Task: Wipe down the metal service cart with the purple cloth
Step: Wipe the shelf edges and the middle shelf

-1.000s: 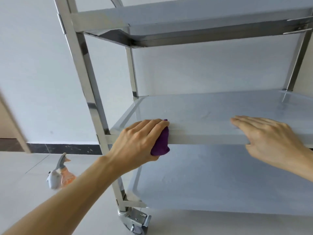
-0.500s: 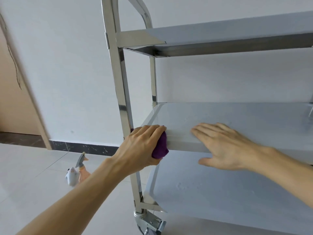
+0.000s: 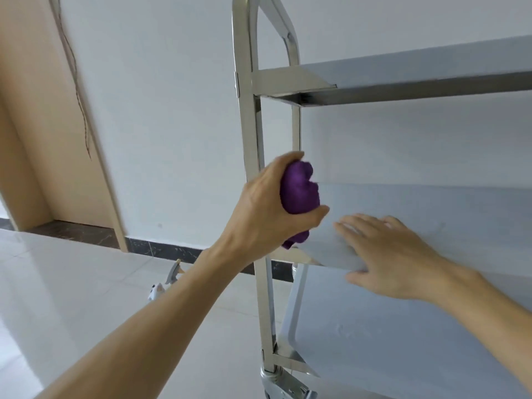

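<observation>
Your left hand [image 3: 270, 203] clenches the purple cloth [image 3: 299, 194], bunched into a wad so it gives a firm pad rather than a loose flap. The wad sits at the near-left corner of the cart's middle shelf [image 3: 431, 214], right beside the near-left upright post [image 3: 253, 174]. Whether it's touching the post or the shelf rim can't be told, there's motion blur. Likely reason for this position: you're working the corner where post meets shelf, probably moving on to the post itself.

Your right hand [image 3: 397, 254] lies flat, fingers straight and released, palm down over the near edge of the middle shelf, just right of the cloth. It holds nothing. Best guess, it's there to brace the cart, which stands on casters [image 3: 285, 384] and would roll under a hard wipe.

The metal service cart [image 3: 403, 82] fills the right half: top shelf above, middle shelf at hand level, bottom shelf [image 3: 374, 341] near and low. All look dull grey; can't judge which are wiped already.

On the tiled floor to the left, partly hidden behind your left forearm, a spray bottle [image 3: 169, 280] stands well apart from the cart, parked out of the way. A white wall and wooden door frame [image 3: 57, 139] sit far left.
</observation>
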The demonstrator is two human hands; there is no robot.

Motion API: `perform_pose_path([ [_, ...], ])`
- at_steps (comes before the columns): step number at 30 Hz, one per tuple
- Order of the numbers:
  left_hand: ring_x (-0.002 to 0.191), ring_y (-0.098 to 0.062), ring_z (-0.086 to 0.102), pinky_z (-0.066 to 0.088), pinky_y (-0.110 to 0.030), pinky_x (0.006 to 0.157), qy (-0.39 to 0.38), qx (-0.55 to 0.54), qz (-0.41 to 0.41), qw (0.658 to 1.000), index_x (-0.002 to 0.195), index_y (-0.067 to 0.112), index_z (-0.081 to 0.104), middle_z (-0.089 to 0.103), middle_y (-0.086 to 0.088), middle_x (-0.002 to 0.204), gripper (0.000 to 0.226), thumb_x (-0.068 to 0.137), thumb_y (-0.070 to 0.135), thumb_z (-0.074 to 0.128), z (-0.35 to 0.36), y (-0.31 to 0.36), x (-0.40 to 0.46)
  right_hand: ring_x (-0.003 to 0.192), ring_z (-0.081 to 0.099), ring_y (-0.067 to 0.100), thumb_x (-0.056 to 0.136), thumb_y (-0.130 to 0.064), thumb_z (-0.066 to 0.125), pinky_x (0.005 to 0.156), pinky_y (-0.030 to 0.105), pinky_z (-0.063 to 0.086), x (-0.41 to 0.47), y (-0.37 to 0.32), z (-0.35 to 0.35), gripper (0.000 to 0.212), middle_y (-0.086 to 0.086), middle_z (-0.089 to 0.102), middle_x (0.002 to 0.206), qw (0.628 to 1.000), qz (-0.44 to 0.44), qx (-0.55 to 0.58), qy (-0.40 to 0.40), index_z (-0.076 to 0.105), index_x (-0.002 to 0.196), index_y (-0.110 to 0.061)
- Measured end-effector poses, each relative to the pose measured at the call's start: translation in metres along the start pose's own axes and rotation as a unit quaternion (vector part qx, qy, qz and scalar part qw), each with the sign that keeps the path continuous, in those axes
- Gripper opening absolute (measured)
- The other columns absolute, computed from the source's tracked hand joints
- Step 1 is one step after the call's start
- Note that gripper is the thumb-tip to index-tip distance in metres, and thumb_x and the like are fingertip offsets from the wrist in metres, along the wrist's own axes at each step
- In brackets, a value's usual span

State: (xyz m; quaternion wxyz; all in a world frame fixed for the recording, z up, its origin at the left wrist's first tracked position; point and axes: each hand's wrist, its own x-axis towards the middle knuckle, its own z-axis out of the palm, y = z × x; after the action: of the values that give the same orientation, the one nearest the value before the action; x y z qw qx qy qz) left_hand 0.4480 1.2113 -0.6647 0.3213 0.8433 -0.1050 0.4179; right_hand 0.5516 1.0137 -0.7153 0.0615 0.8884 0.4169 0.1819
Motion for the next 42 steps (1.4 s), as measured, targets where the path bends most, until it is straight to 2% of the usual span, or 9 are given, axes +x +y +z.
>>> perform_pose_path([
  [8, 0.096, 0.0, 0.062, 0.059, -0.025, 0.072, 0.269, -0.137, -0.103, 0.948, 0.135, 0.034, 0.043, 0.056, 0.016, 0.117, 0.076, 0.07, 0.05, 0.08, -0.052, 0.014, 0.048, 0.146, 0.018, 0.008, 0.092, -0.036, 0.046, 0.113, 0.033, 0.023, 0.008, -0.018, 0.006, 0.068, -0.015, 0.019, 0.159, 0.999, -0.008, 0.038, 0.0, 0.016, 0.152, -0.027],
  [10, 0.104, -0.011, 0.064, 0.062, -0.037, 0.068, 0.229, -0.188, -0.16, 0.942, 0.146, 0.028, 0.032, 0.053, 0.002, 0.128, 0.088, 0.074, 0.047, 0.08, -0.048, 0.008, 0.061, 0.148, 0.014, 0.008, 0.091, -0.031, 0.045, 0.114, 0.033, 0.022, 0.007, -0.019, 0.005, 0.071, -0.014, 0.015, 0.161, 0.999, -0.008, 0.033, -0.009, 0.013, 0.154, -0.026],
  [13, 0.082, -0.006, 0.07, 0.061, -0.035, 0.056, 0.171, -0.241, -0.184, 0.937, 0.152, 0.03, 0.021, 0.061, 0.004, 0.112, 0.095, 0.078, 0.042, 0.08, -0.032, 0.006, 0.073, 0.148, 0.014, 0.009, 0.09, -0.03, 0.044, 0.114, 0.033, 0.022, 0.007, -0.021, 0.004, 0.071, -0.013, 0.015, 0.161, 1.0, -0.004, 0.03, -0.009, 0.014, 0.154, -0.025],
  [20, 0.054, -0.015, 0.069, 0.055, -0.041, 0.039, 0.22, -0.202, -0.166, 0.94, 0.139, 0.033, 0.038, 0.063, 0.002, 0.093, 0.072, 0.074, 0.03, 0.071, -0.014, -0.007, 0.078, 0.145, 0.022, 0.008, 0.086, -0.029, 0.043, 0.11, 0.032, 0.026, 0.008, -0.021, 0.008, 0.067, -0.015, 0.023, 0.159, 1.0, 0.006, 0.023, 0.016, 0.022, 0.149, -0.027],
  [26, 0.085, -0.011, 0.067, 0.058, -0.021, 0.064, 0.194, -0.153, -0.203, 0.948, 0.13, 0.042, 0.042, 0.062, 0.008, 0.109, 0.068, 0.07, 0.043, 0.074, 0.03, -0.056, -0.007, 0.146, 0.022, 0.01, 0.086, -0.029, 0.044, 0.112, 0.032, 0.025, 0.01, -0.023, 0.01, 0.067, -0.013, 0.025, 0.159, 0.999, 0.017, 0.023, 0.021, 0.024, 0.15, -0.026],
  [31, 0.075, -0.002, 0.066, 0.054, -0.016, 0.061, 0.201, -0.192, -0.242, 0.93, 0.131, 0.037, 0.046, 0.064, 0.008, 0.1, 0.061, 0.077, 0.038, 0.076, 0.037, -0.063, -0.016, 0.146, 0.022, 0.009, 0.087, -0.03, 0.044, 0.111, 0.032, 0.026, 0.012, -0.024, 0.008, 0.068, -0.012, 0.024, 0.16, 1.0, 0.018, 0.015, 0.021, 0.022, 0.151, -0.025],
  [34, 0.075, -0.006, 0.07, 0.06, -0.027, 0.067, 0.212, -0.214, -0.223, 0.927, 0.135, 0.037, 0.043, 0.066, 0.007, 0.098, 0.069, 0.076, 0.04, 0.076, 0.018, -0.047, 0.018, 0.145, 0.025, 0.01, 0.087, -0.029, 0.044, 0.11, 0.032, 0.027, 0.012, -0.025, 0.007, 0.065, -0.013, 0.027, 0.158, 0.999, 0.017, 0.015, 0.026, 0.025, 0.149, -0.025],
  [38, 0.073, -0.022, 0.072, 0.059, -0.048, 0.05, 0.211, -0.268, -0.201, 0.918, 0.135, 0.036, 0.041, 0.064, -0.004, 0.099, 0.07, 0.074, 0.034, 0.076, -0.001, -0.025, 0.058, 0.141, 0.032, 0.011, 0.085, -0.028, 0.045, 0.106, 0.034, 0.033, 0.01, -0.024, 0.009, 0.06, -0.013, 0.035, 0.153, 0.999, 0.012, 0.009, 0.033, 0.032, 0.143, -0.024],
  [42, 0.061, -0.016, 0.07, 0.058, -0.034, 0.048, 0.228, -0.227, -0.194, 0.927, 0.128, 0.036, 0.046, 0.065, 0.0, 0.093, 0.059, 0.075, 0.03, 0.072, 0.018, -0.035, 0.032, 0.144, 0.029, 0.011, 0.087, -0.03, 0.045, 0.109, 0.034, 0.03, 0.012, -0.022, 0.012, 0.063, -0.011, 0.031, 0.157, 0.999, 0.016, 0.008, 0.035, 0.028, 0.147, -0.023],
])
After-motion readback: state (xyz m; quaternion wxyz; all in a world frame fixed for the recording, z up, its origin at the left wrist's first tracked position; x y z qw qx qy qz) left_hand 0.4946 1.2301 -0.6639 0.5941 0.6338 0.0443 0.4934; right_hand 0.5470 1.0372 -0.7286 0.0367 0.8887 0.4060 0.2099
